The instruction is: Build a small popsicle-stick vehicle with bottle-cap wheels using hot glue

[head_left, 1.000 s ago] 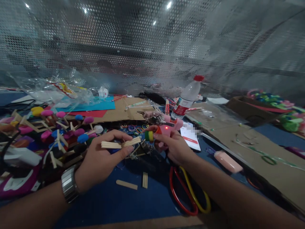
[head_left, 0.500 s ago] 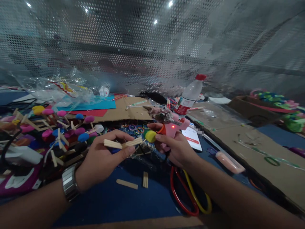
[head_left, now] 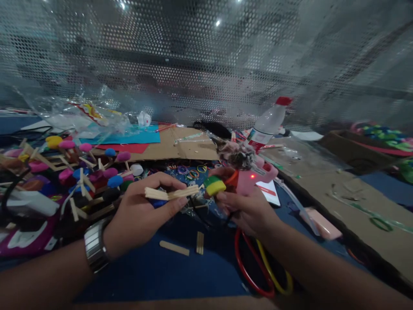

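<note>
My left hand (head_left: 138, 219), with a metal watch at its wrist, is closed on glued craft sticks (head_left: 182, 192) forming a shallow V. A blue piece (head_left: 158, 203) shows under them, partly hidden by the fingers. My right hand (head_left: 254, 211) is wrapped round a pink hot glue gun (head_left: 245, 183) with an orange trigger and a lit red light. Grey-pink residue covers its nozzle end. Between thumb and fingertips of that hand is a small green and yellow piece (head_left: 215, 185), just right of the sticks and apart from them.
Below my hands lie a loose craft stick (head_left: 174, 248) and a short bundle of sticks (head_left: 200, 243). Red-and-yellow-handled scissors (head_left: 250, 262) rest under my right forearm. Colourful stick pieces (head_left: 80, 176) crowd the left. A bottle (head_left: 266, 125), phone (head_left: 271, 192) and cardboard (head_left: 322, 172) stand or lie right.
My right hand has moved slightly right with the glue gun and turned the small piece, so more of its green side shows. The view has shifted a little; my left hand keeps its hold.
</note>
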Tool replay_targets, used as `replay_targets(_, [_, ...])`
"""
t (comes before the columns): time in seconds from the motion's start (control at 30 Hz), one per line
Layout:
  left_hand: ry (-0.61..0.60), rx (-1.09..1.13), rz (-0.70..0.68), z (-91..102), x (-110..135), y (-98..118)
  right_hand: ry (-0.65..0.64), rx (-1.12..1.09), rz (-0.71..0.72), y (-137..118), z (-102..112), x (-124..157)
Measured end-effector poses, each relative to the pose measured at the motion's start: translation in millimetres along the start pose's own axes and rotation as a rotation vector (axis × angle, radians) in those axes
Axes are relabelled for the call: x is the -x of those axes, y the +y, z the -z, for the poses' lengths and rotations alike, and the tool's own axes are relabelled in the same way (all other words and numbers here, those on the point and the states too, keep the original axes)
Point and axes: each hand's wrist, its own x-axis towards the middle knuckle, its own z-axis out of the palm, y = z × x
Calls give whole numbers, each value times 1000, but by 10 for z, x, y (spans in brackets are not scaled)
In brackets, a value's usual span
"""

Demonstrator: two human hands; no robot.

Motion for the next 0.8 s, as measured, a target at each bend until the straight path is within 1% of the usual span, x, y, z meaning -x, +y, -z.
replay_targets(0.13, [6,-5,-100,-3,3,10,-31,112,37,112,119,24])
replay_targets(0.27, [14,-1,-129,-9,1,9,-48,208,88,148,197,48])
replay_targets(0.4, [31,23,-155,-23,-6,2,-33,264,141,132,203,72])
replay_targets(0.53, [42,19,-201,-32,-14,3,-63,262,153,127,196,89])
replay_targets(0.67, [38,-4,-257,-32,-11,11,-107,212,181,120,186,98])
replay_targets(0.8, [21,-19,-267,-33,-5,25,-119,196,223,91,163,107])
